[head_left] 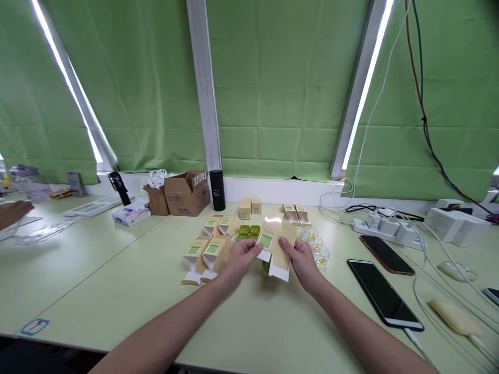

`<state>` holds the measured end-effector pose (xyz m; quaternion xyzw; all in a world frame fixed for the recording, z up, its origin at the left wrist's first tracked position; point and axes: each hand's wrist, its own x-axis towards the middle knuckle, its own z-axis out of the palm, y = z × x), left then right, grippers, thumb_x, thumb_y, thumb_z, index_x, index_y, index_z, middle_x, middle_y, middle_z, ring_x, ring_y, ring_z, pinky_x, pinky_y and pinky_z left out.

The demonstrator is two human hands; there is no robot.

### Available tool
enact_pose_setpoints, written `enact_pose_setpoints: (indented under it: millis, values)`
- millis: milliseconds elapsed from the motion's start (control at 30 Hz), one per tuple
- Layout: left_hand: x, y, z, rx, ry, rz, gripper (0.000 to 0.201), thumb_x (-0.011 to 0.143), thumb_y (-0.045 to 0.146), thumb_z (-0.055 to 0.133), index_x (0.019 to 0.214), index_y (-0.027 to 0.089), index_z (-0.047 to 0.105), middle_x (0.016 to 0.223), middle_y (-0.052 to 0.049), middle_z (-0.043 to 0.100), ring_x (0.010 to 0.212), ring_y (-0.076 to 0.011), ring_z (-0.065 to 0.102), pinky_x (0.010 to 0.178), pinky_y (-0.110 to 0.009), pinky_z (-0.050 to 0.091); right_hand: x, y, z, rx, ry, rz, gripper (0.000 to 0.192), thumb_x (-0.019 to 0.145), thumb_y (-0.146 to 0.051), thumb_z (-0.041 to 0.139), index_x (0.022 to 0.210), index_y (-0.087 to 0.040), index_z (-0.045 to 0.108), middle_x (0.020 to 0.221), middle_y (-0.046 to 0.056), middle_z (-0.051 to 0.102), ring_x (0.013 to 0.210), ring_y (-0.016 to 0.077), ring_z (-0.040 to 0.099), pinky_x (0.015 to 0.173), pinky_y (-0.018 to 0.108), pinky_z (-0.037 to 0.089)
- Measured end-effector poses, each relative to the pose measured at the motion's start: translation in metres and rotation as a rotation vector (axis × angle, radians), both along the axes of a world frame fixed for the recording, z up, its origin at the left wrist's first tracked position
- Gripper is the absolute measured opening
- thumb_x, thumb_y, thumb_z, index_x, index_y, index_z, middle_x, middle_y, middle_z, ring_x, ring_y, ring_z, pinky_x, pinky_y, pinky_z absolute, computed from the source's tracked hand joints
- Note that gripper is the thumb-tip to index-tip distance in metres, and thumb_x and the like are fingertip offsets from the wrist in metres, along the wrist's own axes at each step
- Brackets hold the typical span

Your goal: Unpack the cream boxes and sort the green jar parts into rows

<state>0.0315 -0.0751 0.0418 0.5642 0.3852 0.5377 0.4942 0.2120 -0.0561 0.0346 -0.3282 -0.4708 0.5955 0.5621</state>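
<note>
Between my two hands is a small beige cardboard box (281, 248) with a green label-like square and its white-lined flaps spread. My left hand (242, 257) pinches its left edge, thumb on top. The right side is gripped by my right hand (304, 262). Below the box a bit of a green item (266, 267) shows, mostly hidden. Just behind are several small green containers (248, 231). Several clear cups with gold centres (316, 244) stand right of the box. To the left are several similar beige boxes (212, 249) with their flaps open.
More beige boxes (249, 206) stand further back, with others (296, 214) right of them. A brown carton (187, 192) and a black cylinder (217, 190) are near the wall. Phones (385, 293), a power strip (384, 228) and cables lie right. Another person's hand (15, 212) is far left.
</note>
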Motion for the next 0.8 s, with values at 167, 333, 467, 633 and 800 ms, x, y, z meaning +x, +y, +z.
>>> enact_pose_setpoints:
  millis: [167,333,467,633,800]
  values:
    - [-0.001,0.002,-0.001,0.070,0.053,0.044,0.046,0.079,0.060,0.079,0.094,0.017,0.075,0.092,-0.008,0.078,0.086,-0.0243,0.071,0.081,-0.036,0.057,-0.001,0.000,0.000,0.034,-0.056,-0.044,0.061,0.063,-0.073,0.085,0.091,-0.019,0.077,0.092,0.012,0.081,0.079,0.0310,0.075,0.073,0.043,0.061]
    - [-0.006,0.001,0.003,0.206,0.114,0.166,0.038,0.085,0.055,0.076,0.083,0.017,0.070,0.080,-0.005,0.070,0.076,-0.0194,0.064,0.072,-0.032,0.053,0.001,-0.004,0.002,0.174,-0.105,-0.040,0.059,0.071,-0.075,0.078,0.096,-0.021,0.076,0.092,0.010,0.079,0.085,0.0298,0.072,0.076,0.041,0.058]
    - [-0.014,0.000,0.011,0.575,0.242,0.368,0.023,0.090,0.044,0.073,0.084,0.022,0.076,0.087,-0.007,0.072,0.091,-0.0238,0.061,0.084,-0.040,0.053,0.005,-0.003,-0.002,0.348,-0.120,-0.055,0.039,0.083,-0.059,0.075,0.100,-0.024,0.073,0.093,0.007,0.075,0.085,0.0242,0.067,0.076,0.036,0.055]
    - [-0.031,0.000,0.016,0.896,0.561,0.563,0.015,0.093,0.035,0.067,0.098,0.035,0.082,0.099,-0.006,0.080,0.102,-0.0302,0.056,0.093,-0.053,0.048,0.009,0.008,-0.015,0.354,-0.259,-0.252,0.027,0.075,-0.035,0.078,0.100,-0.025,0.073,0.088,0.004,0.074,0.079,0.0226,0.063,0.072,0.034,0.052]
    - [-0.048,0.002,0.014,0.925,0.841,0.518,0.020,0.093,0.039,0.065,0.107,0.039,0.080,0.110,-0.005,0.080,0.102,-0.0324,0.059,0.098,-0.058,0.041,0.010,0.010,-0.021,0.278,-0.281,-0.183,0.024,0.064,-0.029,0.083,0.084,-0.019,0.073,0.079,0.003,0.074,0.070,0.0221,0.062,0.066,0.034,0.049]
